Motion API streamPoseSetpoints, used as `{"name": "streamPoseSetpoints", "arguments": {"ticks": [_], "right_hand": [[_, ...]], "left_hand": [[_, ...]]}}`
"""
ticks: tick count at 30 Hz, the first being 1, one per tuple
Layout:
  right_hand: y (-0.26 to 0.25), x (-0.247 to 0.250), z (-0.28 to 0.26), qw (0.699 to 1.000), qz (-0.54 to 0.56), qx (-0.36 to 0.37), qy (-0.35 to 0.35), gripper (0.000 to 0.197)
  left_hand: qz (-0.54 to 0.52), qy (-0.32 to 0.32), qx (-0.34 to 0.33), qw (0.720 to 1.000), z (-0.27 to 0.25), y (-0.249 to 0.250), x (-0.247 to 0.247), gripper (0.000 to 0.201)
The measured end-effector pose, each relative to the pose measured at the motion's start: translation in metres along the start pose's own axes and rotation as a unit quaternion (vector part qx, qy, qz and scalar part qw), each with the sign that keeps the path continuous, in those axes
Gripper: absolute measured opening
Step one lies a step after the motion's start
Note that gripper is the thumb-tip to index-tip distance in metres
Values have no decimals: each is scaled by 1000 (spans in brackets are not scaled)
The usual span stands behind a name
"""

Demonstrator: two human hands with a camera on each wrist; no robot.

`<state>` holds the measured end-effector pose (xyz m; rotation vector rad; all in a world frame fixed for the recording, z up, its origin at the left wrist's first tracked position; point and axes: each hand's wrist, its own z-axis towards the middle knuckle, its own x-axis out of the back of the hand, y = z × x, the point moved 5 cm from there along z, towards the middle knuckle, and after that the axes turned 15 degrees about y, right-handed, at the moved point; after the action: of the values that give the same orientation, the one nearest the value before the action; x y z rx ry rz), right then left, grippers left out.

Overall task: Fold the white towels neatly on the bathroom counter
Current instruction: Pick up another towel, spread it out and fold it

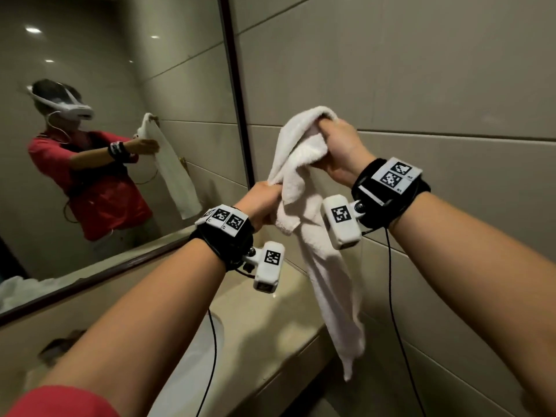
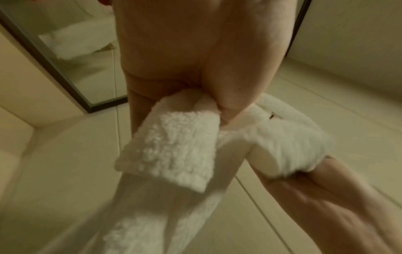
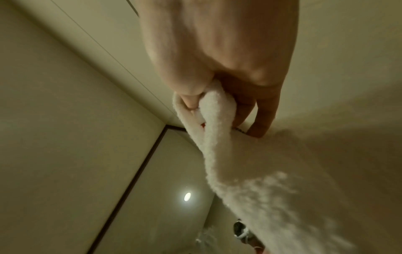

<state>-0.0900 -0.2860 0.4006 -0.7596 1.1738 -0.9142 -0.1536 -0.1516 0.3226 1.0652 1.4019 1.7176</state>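
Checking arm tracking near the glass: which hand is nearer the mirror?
Left. The left hand grips the towel close beside the mirror frame; the right hand grips it higher, farther along the tiled wall.

Both forearms reach forward, bare, with a strapped band on each wrist. The right hand [image 1: 338, 152] is raised at 1 o'clock, fingers curled shut around white cloth; the left hand [image 1: 261, 201], lower at 11 o'clock, clenches likewise.

One white terry towel [image 1: 304, 176] up in the air; two bare hands on it, left hand [image 1: 263, 200] below the right hand [image 1: 337, 152]; two black wrist straps [image 1: 391, 191]; one dark-framed wall mirror [image 1: 120, 115] left of the grip.
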Motion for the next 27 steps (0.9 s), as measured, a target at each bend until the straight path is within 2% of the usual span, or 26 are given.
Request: {"name": "streamPoseSetpoints", "arguments": {"ticks": [4,8,11,13,15,17,18,20,21,23,25,27], "right_hand": [[31,29,14,994,-103,34,-1,22],[71,57,24,966,-250,59,2,15],[97,70,31,954,-296,47,-2,16],[109,75,35,947,-319,44,-5,13],[116,79,36,936,-347,44,-29,9],[123,80,31,921,-378,48,-79,7],[127,80,28,910,-396,52,-111,9],[137,82,23,881,-443,44,-162,8],[144,84,22,856,-481,46,-182,9],[162,83,20,786,-570,68,-230,18],[183,84,20,709,-644,86,-275,16],[204,87,21,670,-678,89,-289,7]], "left_hand": [[92,33,37,995,9,-30,6,22],[147,54,82,984,17,-57,17,19],[178,56,106,977,17,-73,20,10],[193,59,115,973,19,-82,22,12],[212,64,116,968,23,-90,26,9],[267,73,104,955,28,-100,36,18],[299,79,95,946,28,-104,43,16],[345,93,94,929,26,-111,58,7],[363,98,93,922,24,-115,65,5],[400,96,82,908,23,-127,77,14],[423,87,71,899,26,-143,87,16],[438,79,72,892,27,-160,96,14]]}}
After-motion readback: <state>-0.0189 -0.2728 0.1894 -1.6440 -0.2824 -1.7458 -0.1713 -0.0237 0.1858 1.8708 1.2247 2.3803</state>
